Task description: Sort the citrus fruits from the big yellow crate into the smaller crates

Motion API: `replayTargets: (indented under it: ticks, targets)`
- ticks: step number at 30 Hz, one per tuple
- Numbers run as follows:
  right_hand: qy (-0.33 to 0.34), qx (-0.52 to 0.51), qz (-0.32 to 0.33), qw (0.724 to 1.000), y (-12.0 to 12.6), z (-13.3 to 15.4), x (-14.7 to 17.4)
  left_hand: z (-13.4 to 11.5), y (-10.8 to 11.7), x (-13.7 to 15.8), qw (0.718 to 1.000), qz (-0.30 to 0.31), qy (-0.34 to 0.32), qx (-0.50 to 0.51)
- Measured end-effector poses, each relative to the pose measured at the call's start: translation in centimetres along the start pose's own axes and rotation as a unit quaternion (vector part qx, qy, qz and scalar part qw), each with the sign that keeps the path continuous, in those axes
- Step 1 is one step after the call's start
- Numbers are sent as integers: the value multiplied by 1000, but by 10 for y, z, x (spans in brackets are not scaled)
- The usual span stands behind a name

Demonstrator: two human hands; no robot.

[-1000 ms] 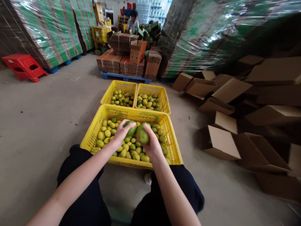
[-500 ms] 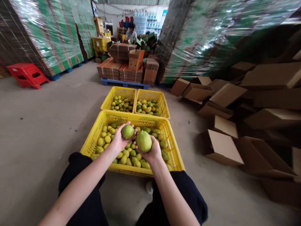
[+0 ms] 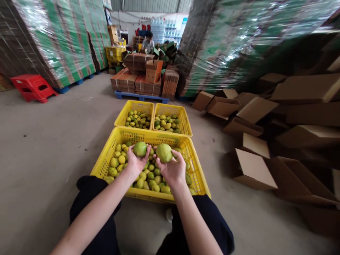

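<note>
My left hand (image 3: 136,161) is closed round a green lemon (image 3: 140,149), palm turned up. In my right hand (image 3: 173,170) lies a larger, yellow-green lemon (image 3: 164,153), gripped between thumb and fingers. Both hands are side by side above a big yellow plastic crate (image 3: 196,166) with slotted walls. Many green and yellow lemons (image 3: 155,182) fill the bottom of that crate, partly hidden by my hands and forearms.
Two smaller yellow crates (image 3: 116,122) (image 3: 189,124) of lemons stand just beyond. Loose cardboard boxes (image 3: 252,166) are heaped at the right. A red stool (image 3: 33,86) is at the left. Farther back are a blue pallet (image 3: 142,97) of flattened cartons, wrapped stacks and a person (image 3: 148,43).
Both lemons have been turned in my hands. My left hand has shifted slightly left, and the right-hand lemon now sits nearer the fingertips. The view has tilted up a little.
</note>
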State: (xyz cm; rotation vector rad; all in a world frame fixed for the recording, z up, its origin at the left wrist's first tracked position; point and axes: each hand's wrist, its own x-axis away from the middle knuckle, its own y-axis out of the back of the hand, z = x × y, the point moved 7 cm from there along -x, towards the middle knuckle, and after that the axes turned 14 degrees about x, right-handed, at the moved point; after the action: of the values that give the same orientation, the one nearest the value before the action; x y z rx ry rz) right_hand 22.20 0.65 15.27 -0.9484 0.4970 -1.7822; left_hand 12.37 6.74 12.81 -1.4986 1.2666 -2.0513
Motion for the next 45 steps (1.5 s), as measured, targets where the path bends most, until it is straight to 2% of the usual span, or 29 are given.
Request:
replayTargets:
  ticks: [3, 5, 9, 16, 20, 24, 26, 27, 29, 31, 32, 33, 35, 39, 41, 43, 45]
  targets:
    - [-23, -11, -28, 999, 5, -6, -7, 5, 5, -5, 999, -29, 30, -3]
    - [-42, -7, -43, 998, 6, -10, -10, 6, 5, -7, 999, -26, 36, -20]
    - [-70, 24, -28, 997, 4, -16, -13, 8, -3, -3, 996, 20, 31, -81]
    - [-63, 40, -25, 997, 5, -13, -10, 13, -18, 6, 981, 66, 30, -178]
    - [-2, 70, -9, 997, 3, -1, -10, 4, -24, 5, 963, 135, -73, -220]
    - [121, 164, -25, 979, 5, 20, -4, -6, -35, 18, 903, 228, -192, -308]
    - [207, 254, -74, 942, 8, 36, 4, -8, -41, 29, 873, 267, -229, -338]
    - [264, 304, -109, 909, 9, 46, 10, -8, -44, 34, 859, 284, -240, -351]
    - [387, 399, -172, 813, 7, 65, 27, -6, -48, 42, 835, 310, -245, -382]
    - [479, 477, -191, 712, -2, 76, 42, -4, -50, 44, 817, 328, -238, -410]
    - [509, 505, -190, 671, -6, 77, 48, -3, -51, 44, 809, 336, -236, -421]
    - [531, 527, -186, 637, -10, 77, 52, -3, -51, 44, 799, 344, -240, -431]
    - [561, 559, -174, 586, -16, 74, 56, -5, -52, 44, 777, 355, -267, -447]
    - [584, 610, -137, 517, -26, 62, 54, -12, -56, 46, 717, 382, -335, -476]
    - [595, 616, -136, 498, -27, 58, 52, -12, -56, 45, 692, 400, -342, -494]
    - [608, 603, -148, 495, -24, 58, 51, -11, -54, 40, 688, 410, -325, -502]
    - [609, 582, -166, 512, -20, 59, 50, -10, -51, 34, 710, 408, -298, -491]
